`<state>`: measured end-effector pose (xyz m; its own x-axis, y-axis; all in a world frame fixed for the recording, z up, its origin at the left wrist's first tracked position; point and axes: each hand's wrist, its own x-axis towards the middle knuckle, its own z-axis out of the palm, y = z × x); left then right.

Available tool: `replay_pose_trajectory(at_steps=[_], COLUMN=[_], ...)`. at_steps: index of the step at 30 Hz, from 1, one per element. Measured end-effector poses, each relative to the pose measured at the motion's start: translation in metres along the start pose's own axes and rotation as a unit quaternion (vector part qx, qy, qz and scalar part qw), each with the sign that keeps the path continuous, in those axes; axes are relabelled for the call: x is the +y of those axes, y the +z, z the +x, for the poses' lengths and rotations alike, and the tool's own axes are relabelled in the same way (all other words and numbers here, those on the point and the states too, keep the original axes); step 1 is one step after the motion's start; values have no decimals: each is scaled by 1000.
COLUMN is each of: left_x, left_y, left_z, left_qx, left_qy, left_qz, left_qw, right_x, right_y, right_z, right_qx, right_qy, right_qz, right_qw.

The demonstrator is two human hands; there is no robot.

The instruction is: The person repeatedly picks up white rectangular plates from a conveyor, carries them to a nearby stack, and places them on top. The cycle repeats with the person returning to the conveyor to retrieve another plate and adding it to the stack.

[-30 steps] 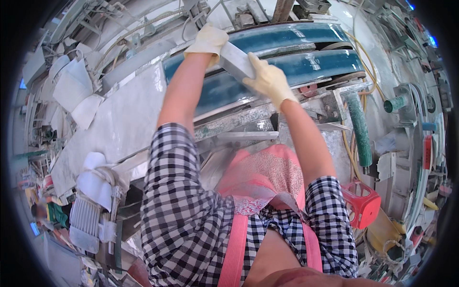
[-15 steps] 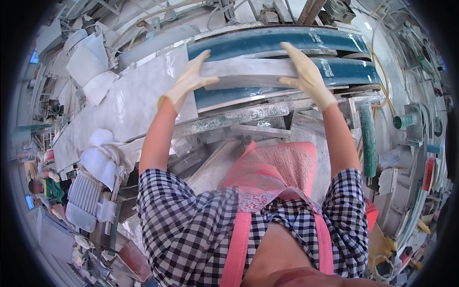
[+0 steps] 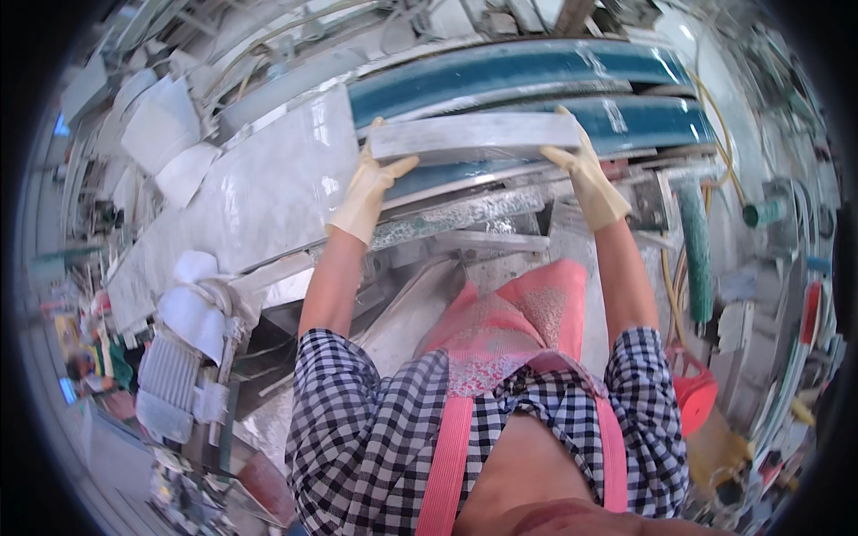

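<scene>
A long light-grey slab or block (image 3: 474, 134) lies across, between my hands, over the blue belts of a machine. My left hand (image 3: 366, 183), in a cream rubber glove, grips its left end with the thumb along the near side. At the right end my right hand (image 3: 585, 174), gloved the same way, holds it likewise. Some fingers are hidden behind the block. Two glossy blue belts (image 3: 657, 121) run side by side beneath and beyond it. Whether the block touches the belt, I cannot tell.
A wide pale panel (image 3: 255, 192) adjoins the belts on the left. A worn green-and-white rail (image 3: 465, 214) runs along the near side. At right are a green roller (image 3: 697, 255), a yellow hose (image 3: 728, 161) and a red plastic item (image 3: 693, 402). A motor (image 3: 167, 380) stands at left.
Both hands have come a little nearer to me, still holding the block. The block has shifted slightly to the right, and its upper face shows more broadly.
</scene>
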<state>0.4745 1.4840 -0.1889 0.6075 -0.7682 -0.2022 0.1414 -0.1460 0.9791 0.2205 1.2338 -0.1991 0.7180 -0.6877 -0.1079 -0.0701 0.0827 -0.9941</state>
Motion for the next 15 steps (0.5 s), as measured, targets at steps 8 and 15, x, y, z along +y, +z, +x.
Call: replay_pose_trajectory(at_steps=[8, 15], left_x=[-26, -41], left_y=[-12, -1], left_z=[25, 21], left_qx=[44, 118], left_qy=[64, 34], left_qz=[319, 345], left_qw=[945, 930], right_x=[19, 15], right_y=[-42, -36], right_z=[14, 4], right_qx=[-39, 34], right_qy=[-160, -40], right_qz=[-201, -194], right_qw=[966, 980])
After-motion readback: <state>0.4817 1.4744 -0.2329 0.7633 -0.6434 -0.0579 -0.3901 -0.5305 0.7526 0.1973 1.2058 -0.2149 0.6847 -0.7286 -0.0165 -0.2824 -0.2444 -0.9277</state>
